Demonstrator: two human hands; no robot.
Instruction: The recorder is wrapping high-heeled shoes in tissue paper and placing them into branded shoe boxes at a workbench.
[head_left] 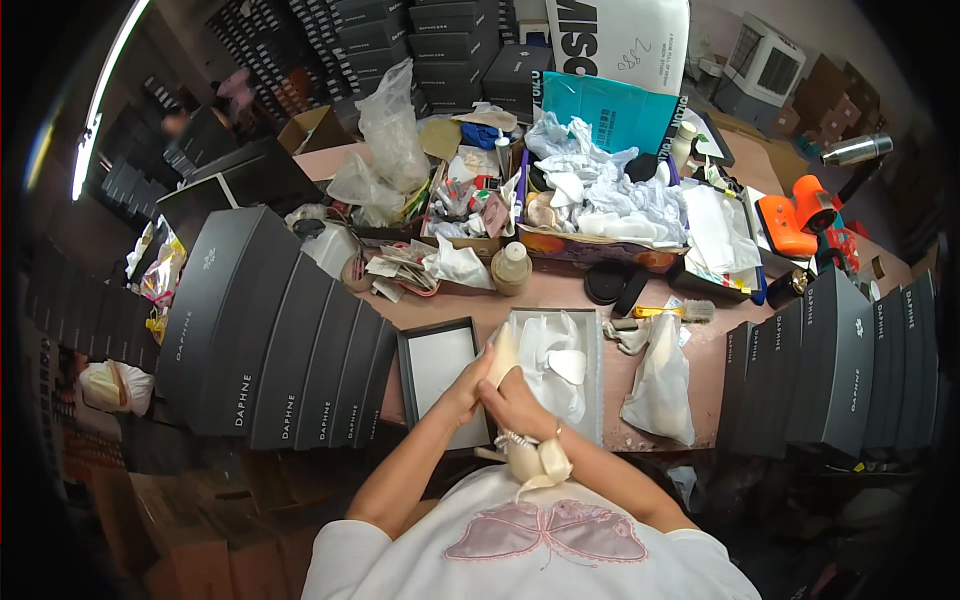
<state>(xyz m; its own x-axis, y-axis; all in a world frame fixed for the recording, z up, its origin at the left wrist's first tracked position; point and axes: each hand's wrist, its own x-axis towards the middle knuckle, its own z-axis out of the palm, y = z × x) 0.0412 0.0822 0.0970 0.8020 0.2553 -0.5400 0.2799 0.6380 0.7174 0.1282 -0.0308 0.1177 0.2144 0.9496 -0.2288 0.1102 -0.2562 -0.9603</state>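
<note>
I have the left hand (466,388) and right hand (520,408) closed around a cream, pointed, smooth-looking shoe (506,356), beside the open, pale rectangular box (594,400). Apply light, even pressure; leave its cream, ribbon-like bow (552,464) uncrushed.
</note>
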